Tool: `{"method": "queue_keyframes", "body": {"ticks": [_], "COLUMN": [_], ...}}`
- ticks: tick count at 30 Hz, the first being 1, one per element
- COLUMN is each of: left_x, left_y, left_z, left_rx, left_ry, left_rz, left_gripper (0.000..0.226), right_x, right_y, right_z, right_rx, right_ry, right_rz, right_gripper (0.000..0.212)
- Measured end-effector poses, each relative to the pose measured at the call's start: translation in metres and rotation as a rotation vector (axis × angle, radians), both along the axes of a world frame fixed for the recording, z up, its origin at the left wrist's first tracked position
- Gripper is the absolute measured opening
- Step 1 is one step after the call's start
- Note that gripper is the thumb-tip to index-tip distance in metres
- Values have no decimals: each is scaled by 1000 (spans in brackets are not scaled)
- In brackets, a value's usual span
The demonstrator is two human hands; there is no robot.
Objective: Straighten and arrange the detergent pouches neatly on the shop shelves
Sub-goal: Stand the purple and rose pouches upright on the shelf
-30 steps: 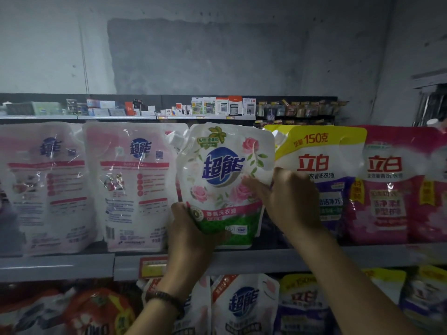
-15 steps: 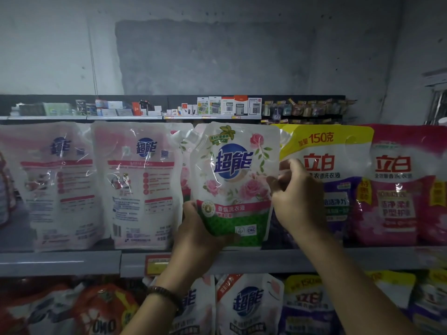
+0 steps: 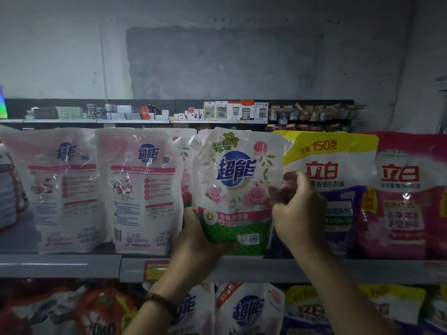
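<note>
Our left hand is gripping the lower left corner of the rose-printed pouch; our right hand is pinching its right edge; the pouch is sitting upright at the shelf front, between a white pouch and a yellow pouch; we are judging it best to be settling its base flat and facing the label forward, nudging gently so neighbours are not toppling.

Glossy crinkled plastic rose pouch; smooth metal shelf; rough matt wall.
</note>
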State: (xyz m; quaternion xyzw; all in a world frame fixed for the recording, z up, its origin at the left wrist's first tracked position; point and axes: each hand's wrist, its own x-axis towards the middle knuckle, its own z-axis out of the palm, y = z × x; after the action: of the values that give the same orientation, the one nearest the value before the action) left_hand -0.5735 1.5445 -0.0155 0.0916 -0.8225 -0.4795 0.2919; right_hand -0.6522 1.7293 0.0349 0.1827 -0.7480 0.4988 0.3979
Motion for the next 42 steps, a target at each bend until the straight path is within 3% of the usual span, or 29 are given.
{"method": "queue_keyframes", "body": {"ticks": [4, 12, 19, 35, 42], "left_x": [2, 9, 16, 72, 81], "left_y": [3, 4, -3, -67, -110], "left_z": [3, 8, 8, 19, 13], "left_rx": [15, 20, 95, -63, -145], "left_ry": [-18, -26, 7, 141, 222], "left_rz": [-10, -8, -50, -36, 90], "left_gripper": [77, 69, 44, 16, 23], "right_x": [5, 19, 27, 81, 100], "right_y": [-1, -3, -10, -102, -141], "right_z": [-6, -19, -31, -35, -32], "right_rx": [-51, -33, -55, -50, -5], "right_ry": [5, -56, -161, -228, -252], "right_rz": [6, 191, 312, 404, 419], "right_gripper": [40, 20, 19, 12, 20]}}
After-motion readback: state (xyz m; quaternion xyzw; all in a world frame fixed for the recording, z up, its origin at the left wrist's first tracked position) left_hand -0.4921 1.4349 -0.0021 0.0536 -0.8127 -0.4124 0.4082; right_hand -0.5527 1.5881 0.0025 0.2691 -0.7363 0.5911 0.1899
